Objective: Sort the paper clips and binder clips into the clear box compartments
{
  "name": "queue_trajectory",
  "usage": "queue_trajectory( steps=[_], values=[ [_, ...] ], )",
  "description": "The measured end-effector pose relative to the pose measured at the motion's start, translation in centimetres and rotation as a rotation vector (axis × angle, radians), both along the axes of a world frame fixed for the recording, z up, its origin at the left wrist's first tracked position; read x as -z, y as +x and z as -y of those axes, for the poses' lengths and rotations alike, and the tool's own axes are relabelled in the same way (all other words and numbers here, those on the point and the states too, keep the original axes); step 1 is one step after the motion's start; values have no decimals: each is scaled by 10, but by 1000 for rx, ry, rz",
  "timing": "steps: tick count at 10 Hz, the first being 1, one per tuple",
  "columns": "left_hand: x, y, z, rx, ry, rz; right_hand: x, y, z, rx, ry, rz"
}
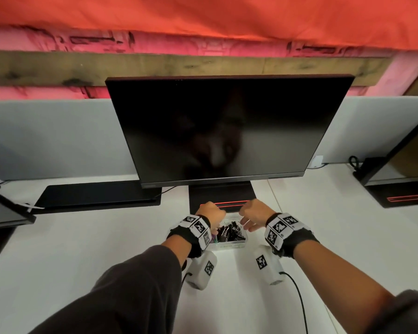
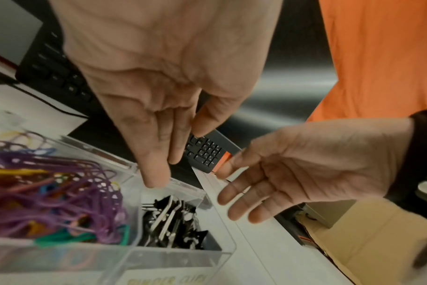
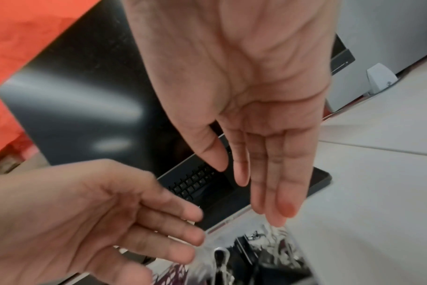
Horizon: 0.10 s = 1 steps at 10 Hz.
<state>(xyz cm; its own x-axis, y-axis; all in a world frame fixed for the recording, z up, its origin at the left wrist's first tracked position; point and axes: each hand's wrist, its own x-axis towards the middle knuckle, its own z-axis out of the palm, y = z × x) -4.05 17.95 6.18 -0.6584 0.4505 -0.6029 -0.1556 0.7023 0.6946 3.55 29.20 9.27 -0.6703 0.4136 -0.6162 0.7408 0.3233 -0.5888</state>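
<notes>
A clear box [image 1: 229,245] stands on the white desk in front of the monitor base. Its left compartment holds coloured paper clips [image 2: 51,194], mostly purple. Its right compartment holds black binder clips [image 2: 176,221] [image 1: 229,231] [image 3: 254,250]. My left hand [image 1: 211,210] [image 2: 159,146] hovers over the box's far left side, fingers straight and empty, its fingertips at the far wall. My right hand [image 1: 251,214] [image 3: 263,173] hovers over the far right side, fingers extended and empty, just above the binder clips. In the left wrist view the right hand [image 2: 280,181] spreads open beside the box.
A dark monitor [image 1: 227,131] stands right behind the box on its black base [image 1: 222,196]. A black keyboard [image 1: 97,196] lies at the back left. A white cable [image 1: 299,300] trails from my right wrist. Other monitor bases sit at the far left and right.
</notes>
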Motion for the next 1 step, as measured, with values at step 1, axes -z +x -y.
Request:
queue_trajectory(
  steps=[1],
  values=[
    [7,5,20,-4,34,-35,6,22,1,-36,31,-27]
  ],
)
